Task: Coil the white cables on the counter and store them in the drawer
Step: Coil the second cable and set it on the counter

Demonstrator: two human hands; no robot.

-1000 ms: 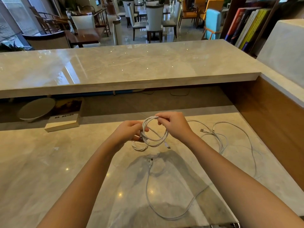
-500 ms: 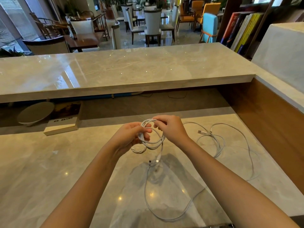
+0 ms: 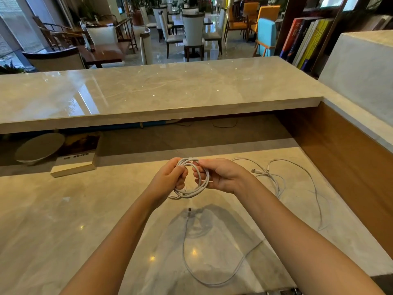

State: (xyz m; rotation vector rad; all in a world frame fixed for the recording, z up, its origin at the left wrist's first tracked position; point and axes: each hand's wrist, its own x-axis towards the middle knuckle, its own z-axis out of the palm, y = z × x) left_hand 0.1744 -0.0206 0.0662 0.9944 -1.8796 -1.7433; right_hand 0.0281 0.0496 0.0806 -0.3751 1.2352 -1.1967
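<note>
A coiled white cable [image 3: 198, 189] hangs between both hands above the lower marble counter [image 3: 63, 220]. My left hand [image 3: 169, 177] grips the coil's left side with curled fingers. My right hand [image 3: 223, 174] pinches the coil's right side. A second white cable [image 3: 191, 262] lies loose on the counter below the hands, its plug end at the top. Loose white cable [image 3: 276, 177] is spread out on the counter to the right, under my right forearm. No drawer is in view.
A book [image 3: 76, 158] and a round pale plate [image 3: 38, 147] sit at the back left under the raised marble bar top [image 3: 148, 92]. A wooden side wall [image 3: 340, 162] closes the right. Chairs and bookshelves stand beyond the bar.
The trailing end of the held cable has been gathered up into the coil. Both hands stay at the coil, now a little higher in view; the camera has tilted slightly.
</note>
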